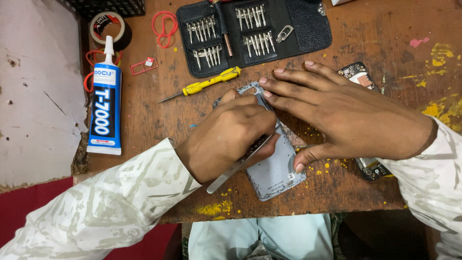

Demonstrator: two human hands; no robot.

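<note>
A grey phone back frame [276, 171] lies on the wooden table [365, 38] in front of me. My left hand [226, 135] is closed around metal tweezers [236, 168], whose tips are hidden under the hand at the frame's upper part. My right hand [341, 113] lies flat across the frame's right side, fingers spread and pressing near its top corner. A circuit board [358, 74] shows partly beyond my right hand, and its lower end [373, 168] shows below the wrist.
A yellow-handled screwdriver [207, 84] lies just above the frame. A black case of screwdriver bits [252, 31] is open at the back. A blue-and-white glue tube [105, 103], a tape roll [110, 30], red rubber bands [163, 26] and a red SIM tray [143, 66] lie at the left.
</note>
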